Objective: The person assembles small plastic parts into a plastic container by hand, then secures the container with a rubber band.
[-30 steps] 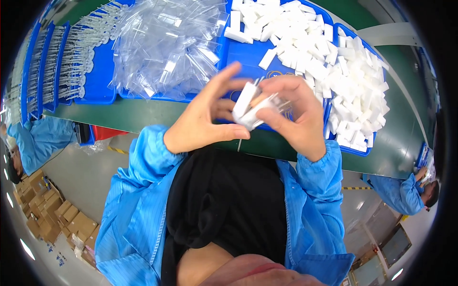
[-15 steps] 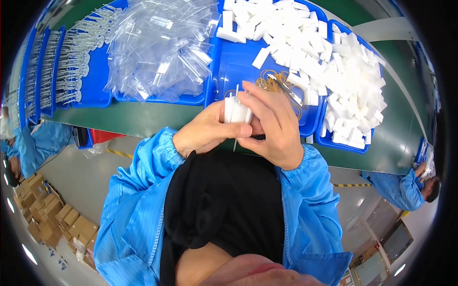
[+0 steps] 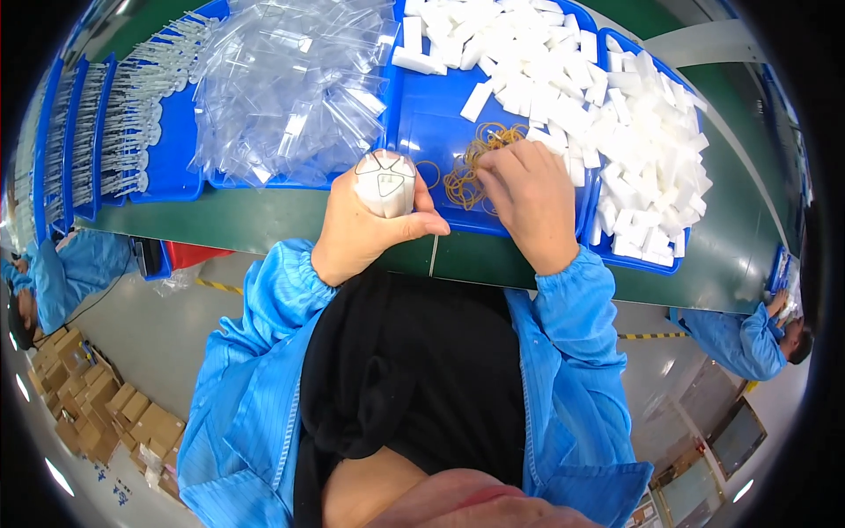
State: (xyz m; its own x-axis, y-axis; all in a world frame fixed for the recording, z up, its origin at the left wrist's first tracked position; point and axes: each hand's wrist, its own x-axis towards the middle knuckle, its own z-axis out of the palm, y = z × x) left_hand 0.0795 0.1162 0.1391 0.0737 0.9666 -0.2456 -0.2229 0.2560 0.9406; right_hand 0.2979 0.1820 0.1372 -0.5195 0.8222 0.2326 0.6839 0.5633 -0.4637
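Note:
My left hand (image 3: 352,224) is wrapped round a white foam bundle (image 3: 387,195) with dark wire outlines on its upper end. It stands just over the near edge of the blue trays, thumb along the near side. My right hand (image 3: 530,198) is curled with thumb and fingertips pinched at a pile of tan rubber bands (image 3: 471,176). That pile lies in the near part of the middle blue tray (image 3: 427,123). The fingertips are partly hidden, so which bands are between them does not show. One loose band (image 3: 428,173) lies beside the left hand.
White foam blocks (image 3: 563,70) fill the far side of the middle tray, and more foam (image 3: 656,167) heaps in the right tray. Clear plastic bags (image 3: 290,97) pile up at left, beside trays of thin syringe-like parts (image 3: 132,123). The green table edge (image 3: 264,220) runs near me.
My hands have parted. The left took the foam bundle leftward and tipped its wired end up; the right left the bundle and reached right to the rubber bands.

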